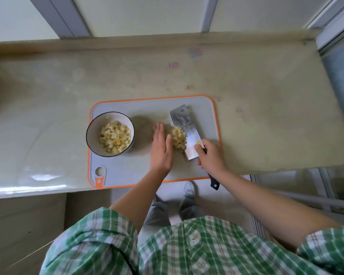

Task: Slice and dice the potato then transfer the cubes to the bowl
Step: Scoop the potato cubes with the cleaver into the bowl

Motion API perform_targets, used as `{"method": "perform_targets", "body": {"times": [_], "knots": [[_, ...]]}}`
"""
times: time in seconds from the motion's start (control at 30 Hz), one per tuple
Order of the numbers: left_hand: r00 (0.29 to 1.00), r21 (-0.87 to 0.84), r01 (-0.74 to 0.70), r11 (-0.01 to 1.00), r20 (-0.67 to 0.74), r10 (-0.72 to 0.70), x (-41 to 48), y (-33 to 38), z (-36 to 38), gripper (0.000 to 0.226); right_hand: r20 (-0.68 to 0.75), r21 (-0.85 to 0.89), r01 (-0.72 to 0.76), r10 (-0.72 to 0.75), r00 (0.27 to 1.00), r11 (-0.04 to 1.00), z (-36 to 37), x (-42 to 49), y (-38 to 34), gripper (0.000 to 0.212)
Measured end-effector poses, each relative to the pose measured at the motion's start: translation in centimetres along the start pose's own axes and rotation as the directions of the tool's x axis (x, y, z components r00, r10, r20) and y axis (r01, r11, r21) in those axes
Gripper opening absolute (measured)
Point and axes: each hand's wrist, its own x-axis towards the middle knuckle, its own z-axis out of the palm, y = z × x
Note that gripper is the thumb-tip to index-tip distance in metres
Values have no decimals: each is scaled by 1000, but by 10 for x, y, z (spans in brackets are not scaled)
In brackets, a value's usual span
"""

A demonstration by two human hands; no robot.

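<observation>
Green checked shirt (197, 247) fills the bottom of the view. Beyond it, on the counter (256, 80), lies a grey cutting board (139, 171) with orange rim. On its left part stands the bowl (91, 133), holding potato cubes. The right hand (212, 156) grips the cleaver (187, 132). The left hand (160, 148), flat and unclenched, presses a pile of cubes (178, 138) against the blade.
</observation>
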Motion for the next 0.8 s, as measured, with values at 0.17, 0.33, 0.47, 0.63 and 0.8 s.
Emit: {"method": "perform_targets", "body": {"times": [0.17,0.33,0.47,0.63,0.8], "knots": [[999,-62,-46,997,12,47,6,8,14,59,-12,-39,76,-77,997,996,19,3,-6,29],[999,-49,-51,997,7,52,11,11,21,63,37,29,28,-29,999,999,15,6,-12,19],[993,14,-119,993,8,119,14,15,15,61,125,188,-61,37,991,980,2,6,-19,19],[973,55,-113,992,-195,121,9,15,-7,55,216,252,-123,68,974,960,-11,10,-21,22],[938,-150,42,988,-335,-91,-9,14,-26,29,205,334,-123,56,977,934,-16,13,-29,26]]}}
